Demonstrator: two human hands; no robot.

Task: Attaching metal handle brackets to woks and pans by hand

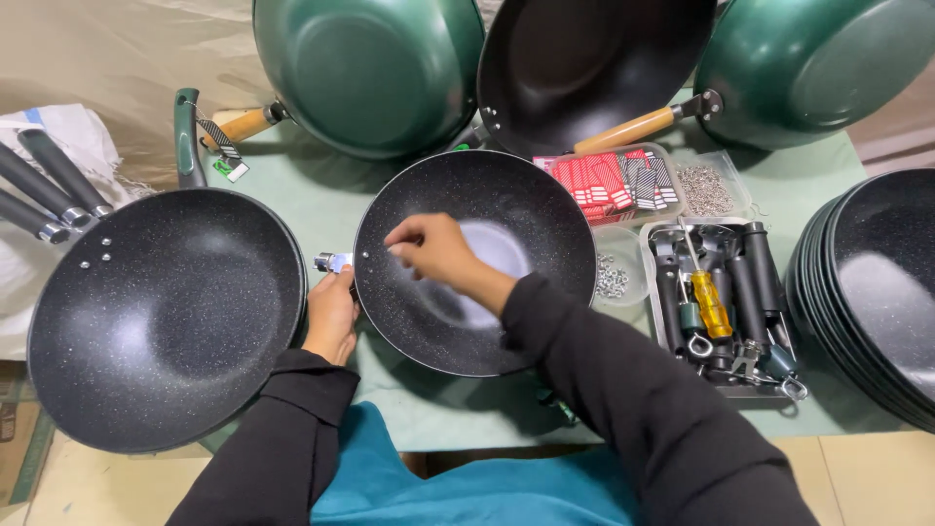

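1. The left hand [332, 314] is clenched around the outer rim of a black speckled pan [474, 261], at the pan's near-left edge, with a small metal bracket [332, 261] just beyond its thumb.
2. The right hand [433, 249] reaches inside the same pan, fingertips pinched together close to the wall nearest the bracket; whether something small sits between them cannot be told.
3. The pan lies flat on the green tabletop [321, 200], between the two hands and directly in front of the person.
4. Left of the left hand sits a larger black speckled pan with a green handle [164, 314], nearly touching the held one.
5. Beyond the right hand stand two green woks [370, 68] and a tilted black pan with a wooden handle [594, 68].
6. Right of the right hand: a clear tub of red-and-black tags [614, 183], a small tub of metal washers [614, 278], and a tray of black handles [726, 307] with a yellow screwdriver [710, 302].
7. Farther right is a stack of black pans [872, 292].
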